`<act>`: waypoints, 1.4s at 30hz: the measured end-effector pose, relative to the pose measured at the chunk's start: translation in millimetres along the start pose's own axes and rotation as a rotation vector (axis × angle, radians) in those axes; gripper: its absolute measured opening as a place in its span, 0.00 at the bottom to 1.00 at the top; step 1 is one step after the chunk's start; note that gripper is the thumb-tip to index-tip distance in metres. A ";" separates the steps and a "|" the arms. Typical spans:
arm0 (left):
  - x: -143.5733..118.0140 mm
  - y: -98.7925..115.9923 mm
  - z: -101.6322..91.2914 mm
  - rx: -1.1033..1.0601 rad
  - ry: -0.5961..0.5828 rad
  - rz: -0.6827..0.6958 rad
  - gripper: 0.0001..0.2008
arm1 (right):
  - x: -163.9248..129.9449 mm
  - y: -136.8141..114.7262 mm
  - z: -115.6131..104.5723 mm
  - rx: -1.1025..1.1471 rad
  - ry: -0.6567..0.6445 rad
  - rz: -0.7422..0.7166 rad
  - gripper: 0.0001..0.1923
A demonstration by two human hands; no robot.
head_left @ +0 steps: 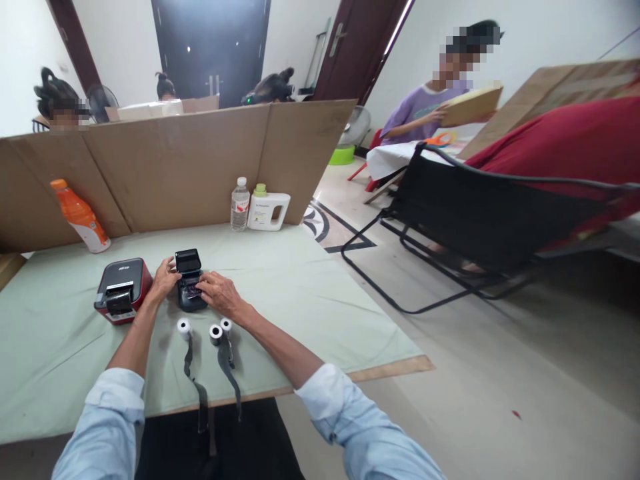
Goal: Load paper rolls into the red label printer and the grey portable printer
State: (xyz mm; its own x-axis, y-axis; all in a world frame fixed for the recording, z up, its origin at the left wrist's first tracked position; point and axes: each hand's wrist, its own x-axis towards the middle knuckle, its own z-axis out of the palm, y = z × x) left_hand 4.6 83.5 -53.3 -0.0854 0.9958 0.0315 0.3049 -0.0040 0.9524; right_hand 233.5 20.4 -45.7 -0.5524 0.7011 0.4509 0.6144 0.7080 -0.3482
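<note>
Printer: small black printer (189, 288), lid up, between both hands.
Left hand (163, 280): steadies its side.
Right hand (216, 291): fingers rest in the open bay.
Rolls: three paper rolls (216, 333) lie just behind the wrists, seemingly not yet loaded.

On the bench (310, 293): small printer (189, 288) centre, second printer (121, 290) to its left, three paper rolls (215, 333) in front. Behind, against the cardboard screen (190, 160), stand a bottle (240, 205) and jug (269, 211).

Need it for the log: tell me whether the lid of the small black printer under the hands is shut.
No, the black printer has its lid raised upright, and the right hand rests at its open compartment.
</note>
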 end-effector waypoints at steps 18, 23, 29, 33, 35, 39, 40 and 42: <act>-39.9 7.1 -11.9 0.228 -0.072 0.487 0.17 | -4.8 1.2 7.9 -0.173 0.032 -0.171 0.09; -51.3 -1.5 -13.5 0.385 -0.126 0.495 0.17 | -6.8 4.6 10.9 -0.100 0.038 -0.174 0.07; -68.8 -7.1 -19.9 0.508 -0.124 0.481 0.21 | -13.3 17.3 20.1 0.048 0.141 -0.107 0.24; -88.8 -4.1 -23.0 0.566 -0.181 0.426 0.29 | -19.9 26.6 28.3 0.115 0.128 -0.089 0.37; -95.7 -2.7 -22.1 0.582 -0.199 0.404 0.34 | -22.9 29.1 31.6 0.130 0.126 -0.083 0.40; -99.1 -3.0 -18.2 0.595 -0.190 0.390 0.39 | -27.3 32.9 36.8 0.140 0.119 -0.067 0.44; -98.6 -3.4 -17.4 0.595 -0.186 0.391 0.39 | -28.2 34.1 38.2 0.144 0.118 -0.063 0.44; -97.2 -4.0 -16.3 0.590 -0.177 0.399 0.39 | -29.9 36.5 41.4 0.158 0.121 -0.048 0.43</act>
State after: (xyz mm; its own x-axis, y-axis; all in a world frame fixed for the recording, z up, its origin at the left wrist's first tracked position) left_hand -3.8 -14.8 -55.3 0.2782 0.9288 0.2447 0.7452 -0.3694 0.5552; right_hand 249.1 28.8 -105.9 -0.5012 0.6575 0.5626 0.4874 0.7517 -0.4444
